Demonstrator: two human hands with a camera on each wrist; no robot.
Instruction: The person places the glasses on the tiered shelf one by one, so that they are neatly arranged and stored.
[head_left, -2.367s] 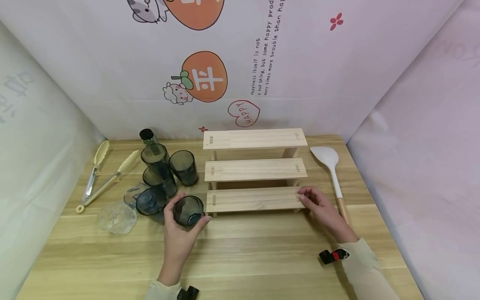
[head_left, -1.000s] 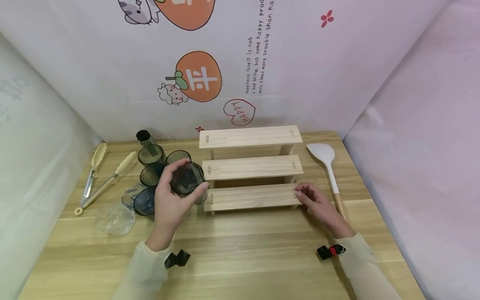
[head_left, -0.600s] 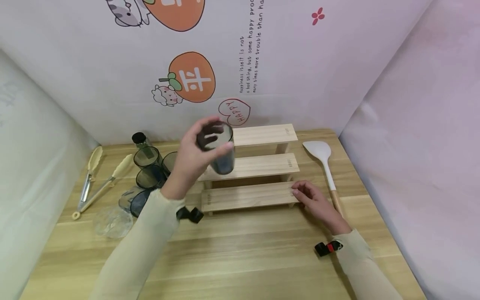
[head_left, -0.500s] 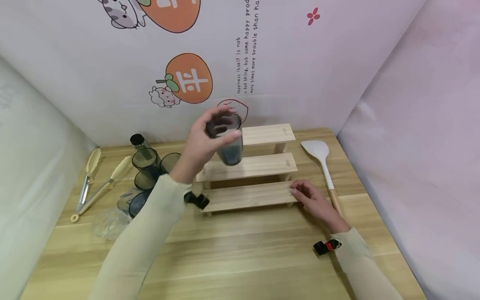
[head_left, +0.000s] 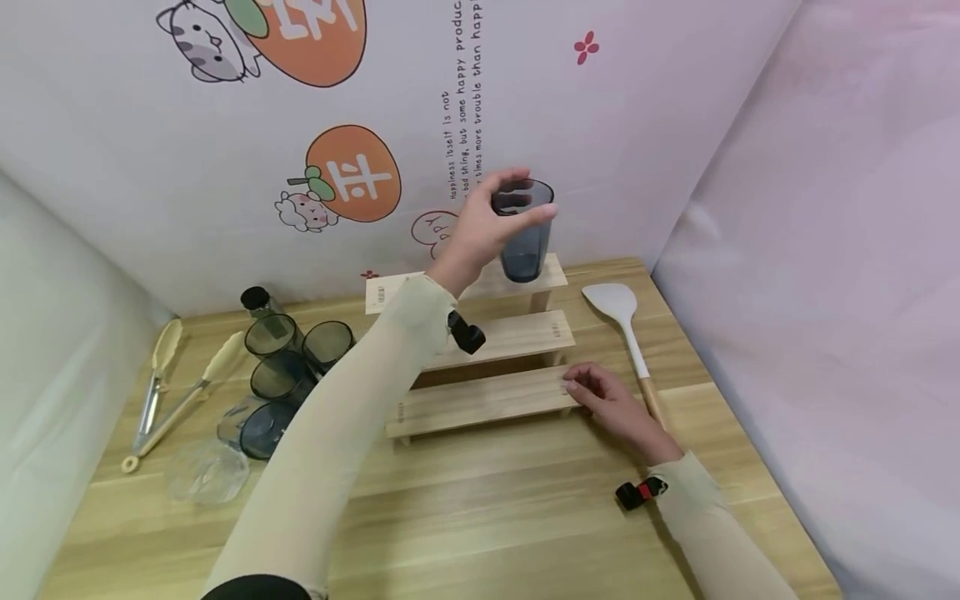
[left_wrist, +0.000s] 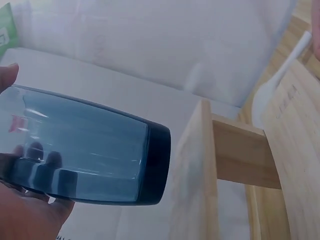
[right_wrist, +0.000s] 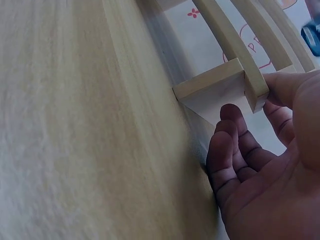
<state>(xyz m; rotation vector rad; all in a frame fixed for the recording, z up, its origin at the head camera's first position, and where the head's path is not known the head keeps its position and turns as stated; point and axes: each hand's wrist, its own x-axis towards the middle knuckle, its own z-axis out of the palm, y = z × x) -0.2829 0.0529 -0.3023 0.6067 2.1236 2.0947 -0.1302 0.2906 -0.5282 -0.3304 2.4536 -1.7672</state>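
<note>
My left hand point(head_left: 480, 225) grips a smoked blue-grey drinking glass point(head_left: 525, 246) near its rim, fingers and thumb around it. The glass is upright above the right end of the top step of a three-step wooden rack point(head_left: 472, 404). In the left wrist view, a gap shows between the base of the glass point(left_wrist: 100, 145) and the top board point(left_wrist: 192, 180). My right hand point(head_left: 618, 412) pinches the right end of the lowest step. The right wrist view shows its thumb and curled fingers at the board's end point(right_wrist: 257, 92).
Several smoked glasses point(head_left: 330, 343) cluster left of the rack, beside a clear glass dish point(head_left: 208, 471) and a black-capped jar point(head_left: 258, 302). Tongs point(head_left: 150, 404) lie open at far left. A white spatula point(head_left: 618, 304) with a wooden handle lies on the right. A printed cloth point(head_left: 495, 100) hangs behind.
My left hand has lifted the glass from the table beside the rack and carried it right and back to above the top step. My right hand stays at the lowest step; the view has shifted.
</note>
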